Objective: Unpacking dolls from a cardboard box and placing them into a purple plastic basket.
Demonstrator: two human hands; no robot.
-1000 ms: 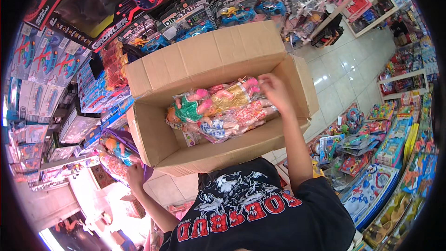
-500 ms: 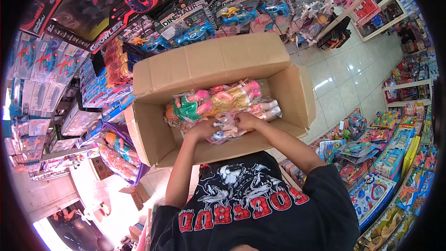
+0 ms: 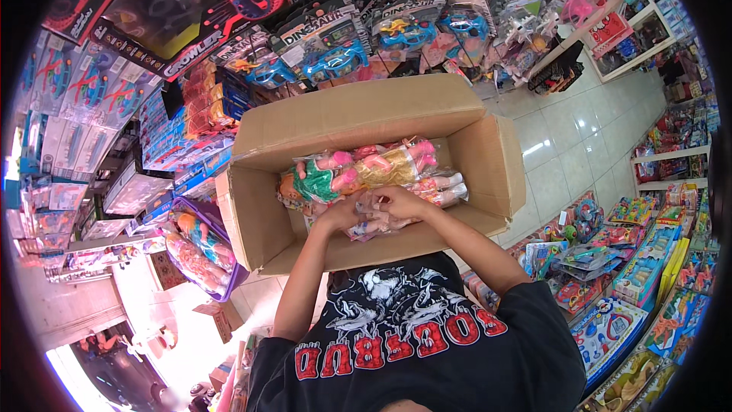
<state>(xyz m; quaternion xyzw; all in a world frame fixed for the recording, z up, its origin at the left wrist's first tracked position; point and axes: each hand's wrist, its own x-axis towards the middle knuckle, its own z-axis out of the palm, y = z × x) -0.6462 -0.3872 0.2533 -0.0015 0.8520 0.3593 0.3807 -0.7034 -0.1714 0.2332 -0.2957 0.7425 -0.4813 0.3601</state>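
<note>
An open cardboard box holds several dolls in clear plastic bags. A doll in a green dress and one in a gold dress lie along its far side, and white doll shoes show at the right. Both my hands reach inside, close together over the nearest bagged doll. My left hand is closed on the left part of its crinkled plastic. Fingers bent, my right hand pinches the same plastic just to the right. The fingers partly hide this doll.
A purple basket with more bagged dolls stands left of the box. Packaged toy cars hang beyond it. Boxed toys are stacked on the right, near a tiled floor. Toy boxes fill the left side.
The view has shifted slightly, so the box appears a little lower and further right. Both hands stay at the near bagged doll, the right hand's fingers drawn up slightly with the plastic.
</note>
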